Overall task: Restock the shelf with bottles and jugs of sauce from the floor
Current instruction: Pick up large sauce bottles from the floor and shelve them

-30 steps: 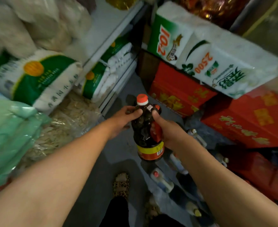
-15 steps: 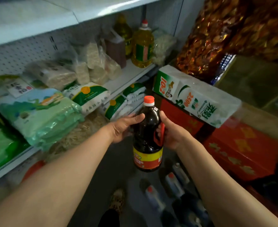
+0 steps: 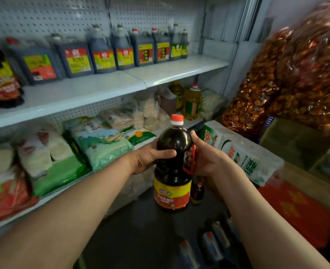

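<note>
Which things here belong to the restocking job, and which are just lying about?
Job:
- sauce bottle, gripped by left hand and right hand
- upper shelf with jugs
- bottles on the floor

Lying about:
- rice bags on the lower shelf
- oil jug
- white sack
- red boxes
- foil-wrapped bags

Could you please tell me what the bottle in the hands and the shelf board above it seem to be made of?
The bottle looks like clear, glossy plastic: dark sauce shows through, light glints on its shoulder, and it has an orange screw cap, a red moulded handle and a printed label. The shelf board seems painted sheet metal, white and smooth, matching the perforated back panel.
</note>
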### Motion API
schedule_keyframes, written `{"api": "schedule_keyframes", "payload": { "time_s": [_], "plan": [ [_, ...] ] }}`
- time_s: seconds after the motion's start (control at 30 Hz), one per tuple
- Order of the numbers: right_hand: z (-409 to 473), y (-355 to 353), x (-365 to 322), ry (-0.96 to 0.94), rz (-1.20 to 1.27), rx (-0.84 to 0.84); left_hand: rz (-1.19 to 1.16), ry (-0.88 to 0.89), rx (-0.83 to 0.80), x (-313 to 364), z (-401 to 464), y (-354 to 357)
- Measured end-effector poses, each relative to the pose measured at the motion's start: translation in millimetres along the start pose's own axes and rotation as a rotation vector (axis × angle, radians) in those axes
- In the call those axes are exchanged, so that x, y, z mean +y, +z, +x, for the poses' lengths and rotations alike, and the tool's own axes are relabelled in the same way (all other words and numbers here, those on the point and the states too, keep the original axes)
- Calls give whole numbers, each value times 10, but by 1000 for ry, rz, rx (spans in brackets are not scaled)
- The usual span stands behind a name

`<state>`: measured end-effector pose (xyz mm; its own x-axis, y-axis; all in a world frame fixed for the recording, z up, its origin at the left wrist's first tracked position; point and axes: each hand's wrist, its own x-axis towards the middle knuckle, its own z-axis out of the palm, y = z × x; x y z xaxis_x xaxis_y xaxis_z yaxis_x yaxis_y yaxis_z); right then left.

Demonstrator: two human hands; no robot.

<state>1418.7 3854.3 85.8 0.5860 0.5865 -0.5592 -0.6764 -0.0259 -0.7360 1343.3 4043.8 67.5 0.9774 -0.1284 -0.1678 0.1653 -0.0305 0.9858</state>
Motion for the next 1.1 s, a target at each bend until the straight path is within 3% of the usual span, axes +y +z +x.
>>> {"api": "schedule_keyframes", "payload": {
  "time_s": [0.2, 0.33, 0.43, 0.73, 0.87, 1.1],
  "plan": [
    [-183, 615, -238, -206, -187, -62, 76, 126, 275, 483, -474, -235],
    [-115, 1196, -219, -451, -343, 60, 81, 176, 417, 706, -870, -580],
    [-49, 1721, -141, -588, -416, 13, 76, 183, 558, 829, -1224, -925],
    [604, 3327, 833, -471, -621, -440, 23, 145, 966, 1109, -2527, -2326],
    [812, 4251, 1202, -598, -694, -464, -14, 149, 1073, 1067, -3051, -2900],
    [1148, 5524, 1542, -623, -723, -424, 44, 130, 1120, 1075, -4060, -3749]
  ]
}}
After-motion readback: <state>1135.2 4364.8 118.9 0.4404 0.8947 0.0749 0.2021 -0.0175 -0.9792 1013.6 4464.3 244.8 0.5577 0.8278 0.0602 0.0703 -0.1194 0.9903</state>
